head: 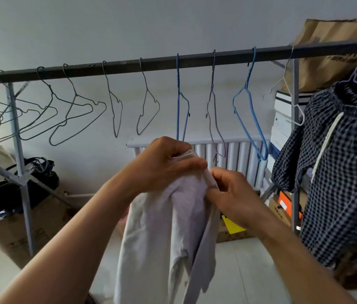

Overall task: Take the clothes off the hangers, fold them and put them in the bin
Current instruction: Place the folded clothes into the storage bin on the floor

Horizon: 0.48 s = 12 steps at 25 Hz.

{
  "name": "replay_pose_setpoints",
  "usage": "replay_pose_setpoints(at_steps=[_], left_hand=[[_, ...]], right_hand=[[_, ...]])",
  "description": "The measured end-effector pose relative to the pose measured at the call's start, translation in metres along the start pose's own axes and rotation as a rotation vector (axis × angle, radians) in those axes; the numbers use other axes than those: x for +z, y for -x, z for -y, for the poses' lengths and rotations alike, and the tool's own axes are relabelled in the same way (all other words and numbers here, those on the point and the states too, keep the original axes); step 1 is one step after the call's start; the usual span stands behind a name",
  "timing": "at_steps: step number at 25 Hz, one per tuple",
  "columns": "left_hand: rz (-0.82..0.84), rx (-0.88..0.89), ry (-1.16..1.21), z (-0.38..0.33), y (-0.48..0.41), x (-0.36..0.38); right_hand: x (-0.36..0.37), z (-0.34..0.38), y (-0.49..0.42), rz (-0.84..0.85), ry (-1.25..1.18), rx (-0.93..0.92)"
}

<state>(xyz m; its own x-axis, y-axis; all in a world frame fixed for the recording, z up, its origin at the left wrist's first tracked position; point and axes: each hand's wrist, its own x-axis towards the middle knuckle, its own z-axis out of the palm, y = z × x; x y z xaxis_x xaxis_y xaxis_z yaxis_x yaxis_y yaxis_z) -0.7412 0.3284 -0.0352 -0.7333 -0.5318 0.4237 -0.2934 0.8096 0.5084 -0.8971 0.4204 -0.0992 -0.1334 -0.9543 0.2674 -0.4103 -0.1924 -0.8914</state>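
Both hands, left (164, 165) and right (232, 194), grip white garment (168, 233) at frame centre, its bottom cut off, below rail (129, 64) of bare hangers (74, 110); checked shirt (340, 167) hangs right.

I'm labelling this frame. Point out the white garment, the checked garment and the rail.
white garment (168, 227), head view, middle of the hanging cloth
checked garment (337, 172), head view, its front panel
rail (125, 64), head view, bare stretch between hangers
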Motion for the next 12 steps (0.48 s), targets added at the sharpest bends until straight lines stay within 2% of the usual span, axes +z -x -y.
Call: replay_pose_setpoints(at_steps=[6, 12], left_hand=[[-0.041, -0.104, 0.042, -0.007, 0.010, -0.024], [-0.050, -0.196, 0.047, 0.002, 0.024, -0.045]], right_hand=[[0.006, -0.024, 0.005, 0.081, -0.232, 0.122], [0.006, -0.018, -0.001, -0.048, -0.320, 0.038]])
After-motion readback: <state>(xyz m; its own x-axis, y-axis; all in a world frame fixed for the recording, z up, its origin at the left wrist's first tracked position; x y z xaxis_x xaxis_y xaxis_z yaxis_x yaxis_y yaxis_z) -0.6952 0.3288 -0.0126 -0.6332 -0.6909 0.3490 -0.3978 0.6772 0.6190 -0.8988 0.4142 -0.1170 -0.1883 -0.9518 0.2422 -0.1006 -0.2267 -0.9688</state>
